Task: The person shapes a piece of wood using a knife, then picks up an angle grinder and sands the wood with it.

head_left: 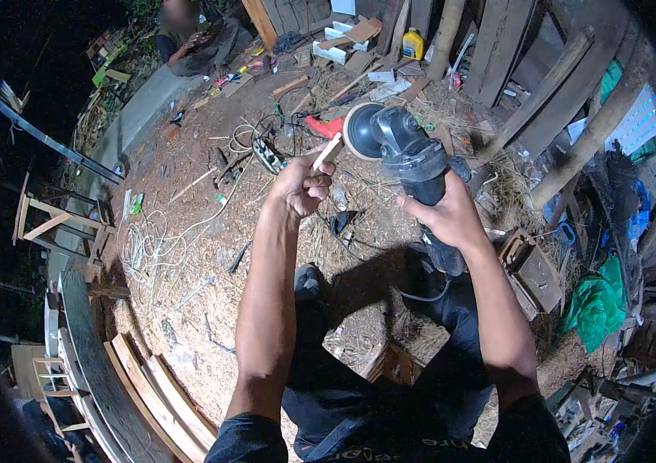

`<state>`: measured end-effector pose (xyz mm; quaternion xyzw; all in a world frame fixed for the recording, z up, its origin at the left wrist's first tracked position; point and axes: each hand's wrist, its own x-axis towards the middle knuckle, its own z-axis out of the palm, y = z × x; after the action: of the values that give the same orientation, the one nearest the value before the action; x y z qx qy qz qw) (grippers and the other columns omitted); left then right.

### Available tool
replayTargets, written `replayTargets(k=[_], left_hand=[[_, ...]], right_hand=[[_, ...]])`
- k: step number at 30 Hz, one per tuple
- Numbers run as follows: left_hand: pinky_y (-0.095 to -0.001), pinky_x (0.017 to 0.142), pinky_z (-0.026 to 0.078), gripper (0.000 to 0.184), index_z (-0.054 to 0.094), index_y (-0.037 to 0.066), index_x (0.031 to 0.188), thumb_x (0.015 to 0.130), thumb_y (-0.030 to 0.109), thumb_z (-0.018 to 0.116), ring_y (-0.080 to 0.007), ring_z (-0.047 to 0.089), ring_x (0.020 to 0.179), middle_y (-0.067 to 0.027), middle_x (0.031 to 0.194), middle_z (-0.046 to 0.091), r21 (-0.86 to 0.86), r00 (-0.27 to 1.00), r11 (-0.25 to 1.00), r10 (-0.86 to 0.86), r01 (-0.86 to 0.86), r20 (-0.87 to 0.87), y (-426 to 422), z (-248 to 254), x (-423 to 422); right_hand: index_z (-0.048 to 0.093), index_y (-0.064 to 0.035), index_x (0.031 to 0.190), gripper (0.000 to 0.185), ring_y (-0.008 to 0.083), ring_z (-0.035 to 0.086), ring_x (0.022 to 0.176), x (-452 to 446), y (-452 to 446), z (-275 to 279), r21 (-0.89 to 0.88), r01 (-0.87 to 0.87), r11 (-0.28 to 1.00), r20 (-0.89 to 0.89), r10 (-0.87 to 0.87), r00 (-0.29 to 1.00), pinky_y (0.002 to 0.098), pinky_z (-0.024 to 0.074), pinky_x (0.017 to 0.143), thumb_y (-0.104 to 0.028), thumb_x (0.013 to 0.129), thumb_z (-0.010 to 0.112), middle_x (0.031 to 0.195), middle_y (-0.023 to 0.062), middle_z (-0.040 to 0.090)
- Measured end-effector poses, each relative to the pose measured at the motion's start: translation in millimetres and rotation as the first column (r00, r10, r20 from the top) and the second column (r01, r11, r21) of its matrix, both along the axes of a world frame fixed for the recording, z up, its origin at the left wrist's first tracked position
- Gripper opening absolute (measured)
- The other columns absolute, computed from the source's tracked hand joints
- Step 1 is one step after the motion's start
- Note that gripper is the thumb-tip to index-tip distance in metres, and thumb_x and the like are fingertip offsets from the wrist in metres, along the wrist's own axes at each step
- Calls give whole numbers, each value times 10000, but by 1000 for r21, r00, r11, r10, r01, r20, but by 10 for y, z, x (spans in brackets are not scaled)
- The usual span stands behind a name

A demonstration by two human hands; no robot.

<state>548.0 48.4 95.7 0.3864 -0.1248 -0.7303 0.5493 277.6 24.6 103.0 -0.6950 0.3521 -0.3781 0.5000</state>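
My right hand (pixel 448 212) is wrapped round the dark body of an angle grinder (pixel 411 150), which has a round sanding disc (pixel 362 131) on its head. In my left hand (pixel 302 185), the fingers are closed on a small pale wooden stick (pixel 327 151) that points up and to the right. The stick's upper end is close to the left rim of the disc; whether they touch I cannot tell. A power cord (pixel 428 297) leaves the grinder's lower end near my knee.
Behind the disc lies a red power tool (pixel 323 126), with another corded tool (pixel 268 156) to its left. Loose cable (pixel 150 243) is strewn over the shavings-covered ground. Wooden planks (pixel 160 393) lie at lower left, a green plastic bag (pixel 596 305) at right. Another person (pixel 181 35) sits at the back left.
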Motion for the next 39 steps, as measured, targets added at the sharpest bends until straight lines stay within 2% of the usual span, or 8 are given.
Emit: replayTargets(k=[5,11,14,23,26,32,35,39], left_hand=[[-146,302,177,260,500,117,1218,971,122,421,19,276,385,48,641,460,20,1000,1000,-13,13,19,-14,16,-94],[-143,310,176,258,504,122,1217,977,123,410,20,292,391,53,642,460,-2,999,999,-47,47,10,7,-20,-3],[-140,309,189,279,493,121,1237,976,114,393,15,301,390,46,646,464,-15,997,999,-33,34,64,-11,-4,-53],[-142,314,206,314,484,113,1263,961,103,399,6,310,386,34,649,465,-4,977,1000,-2,4,214,28,88,-93],[-147,318,214,310,490,105,1257,965,105,387,4,312,390,28,660,470,-2,976,1000,-5,6,218,2,82,-107],[-144,313,216,340,474,96,1288,957,88,397,7,315,390,34,680,476,-30,977,1000,15,-9,214,34,64,-70],[-151,316,224,334,484,102,1283,963,105,390,6,318,392,37,684,472,-37,970,999,19,-10,244,21,88,-111],[-155,323,237,324,493,109,1275,971,129,380,5,315,394,38,690,469,-32,944,999,19,-9,329,-1,81,-165]], right_hand=[[568,-17,1128,477,130,556,907,-23,17,31,-36,-9,999,-88,6,996,307,453,862,-91,709,785,1014,35,615],[572,-19,1124,468,130,567,913,-36,-5,21,-19,23,1000,-45,-24,999,306,453,867,-89,711,782,1037,51,628],[610,-50,1086,476,217,620,950,-42,-11,-48,24,41,999,-65,-40,997,360,462,878,-218,684,804,1047,112,661],[616,-47,1067,481,248,624,932,-56,-24,-14,-11,54,998,-60,-55,997,368,465,865,-232,668,811,1018,124,661],[609,-46,1075,486,233,622,909,-71,-50,-76,-100,15,995,-73,-22,997,365,468,854,-223,670,811,1002,111,662],[604,-43,1080,480,230,621,908,-48,-29,-15,46,43,998,-46,-41,998,366,468,852,-220,681,804,988,114,659],[610,-41,1063,457,231,621,904,-52,-48,-55,8,57,998,-65,-57,996,364,468,852,-221,688,800,984,112,659],[581,-19,1108,454,129,556,893,-34,-12,-32,-43,1,999,-70,-4,998,298,452,846,-111,708,776,1010,36,618]])
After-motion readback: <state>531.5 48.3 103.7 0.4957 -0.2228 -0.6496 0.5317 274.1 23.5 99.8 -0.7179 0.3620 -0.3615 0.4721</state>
